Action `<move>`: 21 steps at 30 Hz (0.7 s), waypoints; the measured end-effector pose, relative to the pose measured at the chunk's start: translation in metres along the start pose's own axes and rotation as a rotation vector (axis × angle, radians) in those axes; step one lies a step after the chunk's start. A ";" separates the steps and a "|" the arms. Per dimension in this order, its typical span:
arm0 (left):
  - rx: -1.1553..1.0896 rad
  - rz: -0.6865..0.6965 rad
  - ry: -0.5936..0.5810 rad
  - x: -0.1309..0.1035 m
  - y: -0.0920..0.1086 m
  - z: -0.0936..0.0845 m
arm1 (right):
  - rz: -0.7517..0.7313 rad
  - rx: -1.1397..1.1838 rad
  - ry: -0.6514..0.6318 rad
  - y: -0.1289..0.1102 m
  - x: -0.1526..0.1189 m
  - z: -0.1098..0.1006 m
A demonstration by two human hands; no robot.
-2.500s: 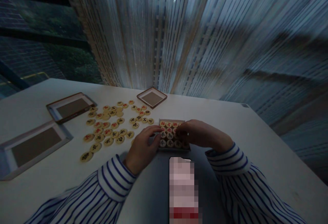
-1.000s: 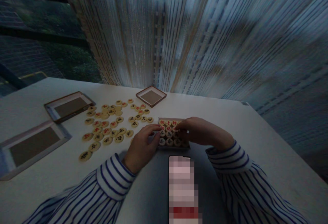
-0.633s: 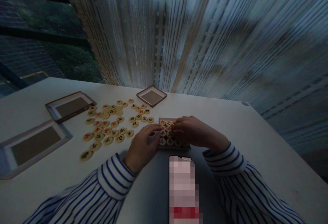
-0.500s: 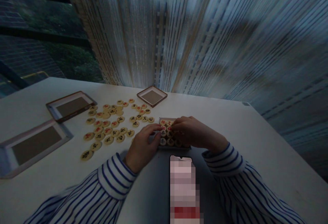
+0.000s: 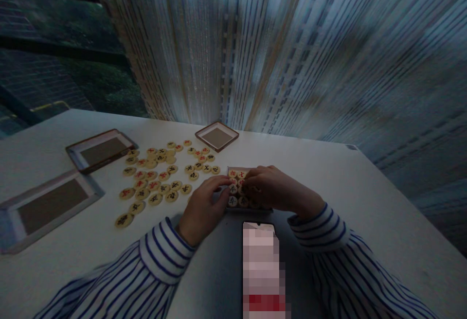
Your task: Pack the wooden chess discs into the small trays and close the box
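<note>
Firstly, we find the right hand [image 5: 280, 190] over the right part of a box [image 5: 250, 210], its fingers [image 5: 253, 183] bent downward. Their tips are hidden from us, so we cannot tell how far apart they stand or whether they grip a disc. At the box's left edge we note the left hand [image 5: 205, 207], thumb and forefinger parted by a narrow gap, with no disc seen between them.

The box lies between both hands. In its visible left columns we record flat round discs [image 5: 232, 201] in four rows, the upper two marked red, the lower two black.

Further left, we observe loose discs [image 5: 155, 199] scattered on the white surface [image 5: 365, 202], marked red or black, a few blank-faced. Beyond them are a brown-rimmed tray [image 5: 103, 151], a paler tray [image 5: 54, 207] just beside it, and a diamond-turned tray [image 5: 217, 137] near the far edge.

Below the box we see a phone [image 5: 260, 265]; behind everything, a striped curtain [image 5: 226, 42].
</note>
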State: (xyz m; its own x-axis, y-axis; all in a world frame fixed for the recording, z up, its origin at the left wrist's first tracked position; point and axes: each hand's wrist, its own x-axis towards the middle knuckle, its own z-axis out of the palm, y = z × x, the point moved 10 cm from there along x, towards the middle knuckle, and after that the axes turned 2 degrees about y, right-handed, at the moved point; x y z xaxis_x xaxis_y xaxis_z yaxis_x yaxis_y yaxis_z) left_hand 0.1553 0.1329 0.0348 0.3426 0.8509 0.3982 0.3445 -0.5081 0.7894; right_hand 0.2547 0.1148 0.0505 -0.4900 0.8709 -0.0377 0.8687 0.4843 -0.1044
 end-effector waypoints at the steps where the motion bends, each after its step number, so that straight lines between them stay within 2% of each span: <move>1: 0.003 -0.001 -0.003 0.000 0.000 0.000 | 0.001 0.000 -0.004 0.000 0.000 0.000; 10: 0.006 -0.008 -0.015 0.000 0.000 0.000 | 0.035 0.008 -0.011 0.008 -0.005 -0.006; 17: 0.002 0.008 0.002 -0.001 -0.001 -0.001 | 0.107 -0.008 -0.144 0.015 -0.010 0.000; 21: -0.002 0.014 0.005 -0.001 0.000 -0.001 | 0.112 0.016 -0.168 0.014 -0.009 0.003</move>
State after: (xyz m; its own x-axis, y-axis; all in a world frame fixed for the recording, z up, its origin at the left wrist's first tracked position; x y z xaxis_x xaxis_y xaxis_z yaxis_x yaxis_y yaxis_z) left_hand 0.1542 0.1326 0.0347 0.3425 0.8446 0.4115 0.3382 -0.5195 0.7847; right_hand 0.2713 0.1132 0.0460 -0.3968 0.8925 -0.2147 0.9178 0.3826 -0.1059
